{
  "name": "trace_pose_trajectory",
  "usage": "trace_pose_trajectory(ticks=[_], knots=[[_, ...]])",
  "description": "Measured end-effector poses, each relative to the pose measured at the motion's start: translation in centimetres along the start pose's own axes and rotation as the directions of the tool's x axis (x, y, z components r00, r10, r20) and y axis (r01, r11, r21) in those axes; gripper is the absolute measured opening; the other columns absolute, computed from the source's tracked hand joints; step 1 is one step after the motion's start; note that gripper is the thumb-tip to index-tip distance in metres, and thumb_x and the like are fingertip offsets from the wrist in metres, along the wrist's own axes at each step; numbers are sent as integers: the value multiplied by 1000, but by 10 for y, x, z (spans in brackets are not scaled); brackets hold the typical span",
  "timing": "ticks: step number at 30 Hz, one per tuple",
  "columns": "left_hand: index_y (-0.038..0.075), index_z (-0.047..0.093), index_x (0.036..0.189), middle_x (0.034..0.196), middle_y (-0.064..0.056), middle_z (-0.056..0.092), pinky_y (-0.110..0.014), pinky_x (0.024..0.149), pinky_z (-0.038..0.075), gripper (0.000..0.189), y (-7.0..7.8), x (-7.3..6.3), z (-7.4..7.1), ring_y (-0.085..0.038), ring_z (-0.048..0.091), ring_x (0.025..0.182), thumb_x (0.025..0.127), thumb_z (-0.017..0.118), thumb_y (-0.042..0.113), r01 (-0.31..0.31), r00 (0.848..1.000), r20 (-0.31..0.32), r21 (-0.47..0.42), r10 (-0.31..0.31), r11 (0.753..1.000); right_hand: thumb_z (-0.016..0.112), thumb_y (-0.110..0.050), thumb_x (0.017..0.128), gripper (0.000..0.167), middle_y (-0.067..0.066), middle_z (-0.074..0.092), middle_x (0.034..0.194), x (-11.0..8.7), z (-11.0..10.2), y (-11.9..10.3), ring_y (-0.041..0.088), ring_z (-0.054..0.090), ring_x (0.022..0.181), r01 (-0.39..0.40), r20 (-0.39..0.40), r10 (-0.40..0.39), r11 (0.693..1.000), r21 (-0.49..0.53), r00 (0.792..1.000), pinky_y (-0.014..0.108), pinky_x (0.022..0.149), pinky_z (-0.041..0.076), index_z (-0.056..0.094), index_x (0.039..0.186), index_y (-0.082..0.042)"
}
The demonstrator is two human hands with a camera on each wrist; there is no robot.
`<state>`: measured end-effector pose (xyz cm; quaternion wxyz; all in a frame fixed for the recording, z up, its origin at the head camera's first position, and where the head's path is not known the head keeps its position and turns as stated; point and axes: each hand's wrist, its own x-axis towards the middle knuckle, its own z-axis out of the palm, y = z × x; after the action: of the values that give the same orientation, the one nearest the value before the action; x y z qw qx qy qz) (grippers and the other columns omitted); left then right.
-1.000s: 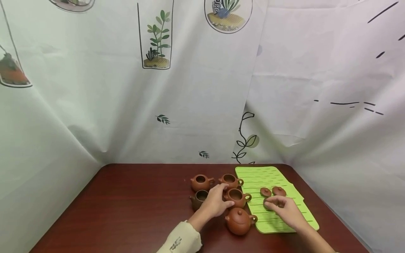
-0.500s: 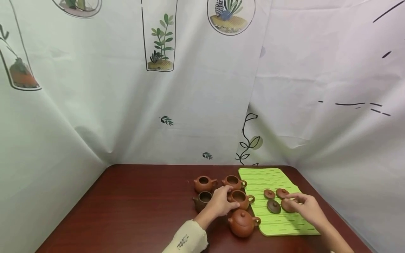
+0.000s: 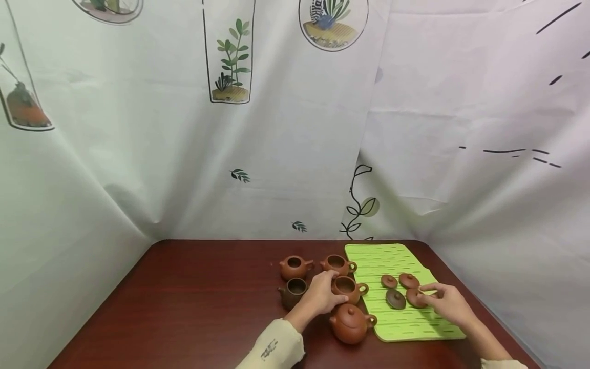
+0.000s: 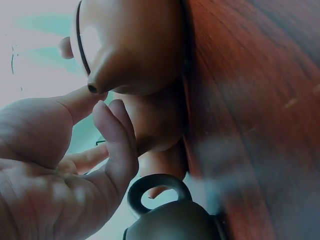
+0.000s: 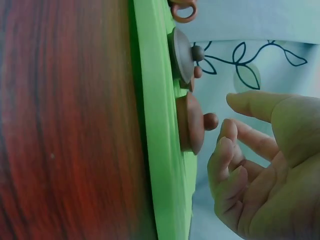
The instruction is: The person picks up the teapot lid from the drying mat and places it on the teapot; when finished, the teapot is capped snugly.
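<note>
In the head view my left hand (image 3: pixel 319 296) holds an uncovered reddish-brown teapot (image 3: pixel 349 294) between thumb and fingers. Just nearer is a lidded teapot (image 3: pixel 349 328), whose spout faces the left wrist camera. A dark brown teapot (image 3: pixel 290 299) without a lid stands left of that hand. My right hand (image 3: pixel 452 306) hovers at a reddish-brown lid (image 5: pixel 191 122) lying knob up on the green mat (image 3: pixel 387 325). Its thumb and fingertips are spread beside the knob, with a gap in the right wrist view. A dark lid (image 3: pixel 395 299) lies just left of it.
Two more reddish-brown lids, a small one (image 3: pixel 389 281) and a larger one (image 3: pixel 408 280), lie farther back on the mat. Behind the held pot stand two uncovered teapots, left (image 3: pixel 292 273) and right (image 3: pixel 343 269). A printed white curtain (image 3: pixel 286 138) hangs behind the brown table (image 3: pixel 203 302).
My right hand has let go of the dark lid, leaving it on the mat, and moved right to the reddish-brown lid. My left hand has stayed at the same teapot.
</note>
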<state>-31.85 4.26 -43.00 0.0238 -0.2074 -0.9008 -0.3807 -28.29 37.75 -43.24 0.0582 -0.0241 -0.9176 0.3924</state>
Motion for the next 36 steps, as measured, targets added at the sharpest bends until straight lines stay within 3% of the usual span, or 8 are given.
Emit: trace_pose_trajectory(ticks=[5, 14, 27, 36], knots=[[5, 59, 132, 129, -10, 60, -41, 90, 51, 59, 0, 1, 3, -29, 57, 120, 82, 84, 25, 14, 1000, 2, 7, -14, 1000, 72, -24, 92, 42, 7, 66, 78, 5, 0, 5, 18, 55, 64, -16, 2, 16, 1000, -14, 1000, 32, 54, 44, 66, 119, 8], [5, 61, 126, 123, -10, 62, -39, 85, 52, 53, -3, 2, 6, -28, 59, 113, 83, 83, 26, 26, 1000, -13, 31, -25, 999, 72, -15, 90, 33, 5, 66, 76, 10, 4, 14, 14, 52, 58, -24, 26, 23, 999, 39, 999, 29, 52, 43, 68, 114, 8], [4, 61, 127, 123, -13, 61, -34, 73, 53, 53, -2, 6, 7, -28, 60, 108, 83, 83, 24, 68, 998, -6, -25, -68, 997, 73, -19, 91, 34, 5, 67, 80, 11, 0, 17, 17, 54, 60, -38, 39, 37, 998, 41, 999, 32, 54, 46, 69, 114, 6], [7, 63, 125, 121, -10, 63, -39, 82, 52, 51, -5, 4, 6, -29, 59, 113, 83, 83, 27, 73, 997, -16, 28, -72, 997, 75, -19, 89, 35, 7, 64, 73, 9, 4, 15, 15, 51, 55, -29, 18, 28, 998, 63, 999, 31, 51, 43, 69, 114, 6]])
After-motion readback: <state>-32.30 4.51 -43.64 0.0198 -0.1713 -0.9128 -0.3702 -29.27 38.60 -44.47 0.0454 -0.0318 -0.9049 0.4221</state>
